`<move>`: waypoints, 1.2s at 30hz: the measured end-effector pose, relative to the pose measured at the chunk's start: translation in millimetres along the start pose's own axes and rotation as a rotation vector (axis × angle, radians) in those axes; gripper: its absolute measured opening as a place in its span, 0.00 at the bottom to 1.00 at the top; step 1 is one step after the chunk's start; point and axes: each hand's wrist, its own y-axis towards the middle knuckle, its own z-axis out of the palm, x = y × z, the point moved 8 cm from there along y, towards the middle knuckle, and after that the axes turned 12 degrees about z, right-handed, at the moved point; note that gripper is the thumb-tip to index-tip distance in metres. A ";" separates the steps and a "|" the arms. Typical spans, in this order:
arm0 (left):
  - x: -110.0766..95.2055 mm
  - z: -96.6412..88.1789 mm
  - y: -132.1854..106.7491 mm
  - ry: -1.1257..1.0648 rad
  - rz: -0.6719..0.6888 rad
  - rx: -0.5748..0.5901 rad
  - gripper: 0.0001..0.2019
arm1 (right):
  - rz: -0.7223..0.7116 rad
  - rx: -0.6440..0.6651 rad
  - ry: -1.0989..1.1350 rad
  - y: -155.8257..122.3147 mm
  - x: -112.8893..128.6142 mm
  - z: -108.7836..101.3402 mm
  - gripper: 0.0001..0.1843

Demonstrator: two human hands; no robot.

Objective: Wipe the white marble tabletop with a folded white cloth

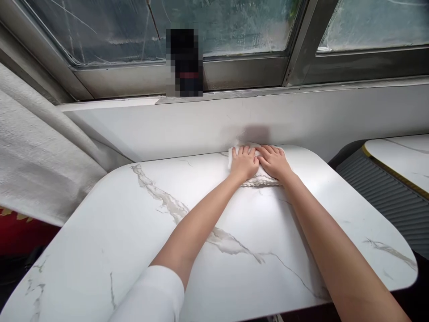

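A folded white cloth point(261, 180) with a ruffled front edge lies on the white marble-patterned table point(140, 232), close to its far edge by the wall. My left hand point(245, 163) rests palm down on the left part of the cloth, with its fingers spread and pointing away. Beside it, my right hand point(273, 162) presses flat on the right part, fingers stretched out. The thumbs nearly meet in the middle. Parts of the cloth are hidden under both hands.
A low white wall point(187, 129) and a metal-framed window point(241, 71) stand behind the table. White curtain fabric point(30, 147) hangs at the left. A second table point(402, 150) with a ribbed grey side is at the right. A pixelated dark patch covers part of the window.
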 end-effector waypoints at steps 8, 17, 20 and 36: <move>-2.5 4.6 16.0 0.042 -0.010 -0.032 0.21 | -0.031 0.022 -0.004 16.6 -12.0 0.5 0.26; -17.7 10.2 19.9 0.041 -0.038 -0.038 0.22 | -0.092 -0.016 -0.018 15.1 -30.8 1.1 0.27; -26.9 12.2 17.9 0.021 -0.019 -0.019 0.23 | -0.070 -0.006 -0.043 5.2 -38.7 -1.1 0.28; -103.4 10.2 -27.7 -0.051 0.058 0.062 0.27 | -0.017 0.040 -0.077 -76.0 -77.1 -30.8 0.29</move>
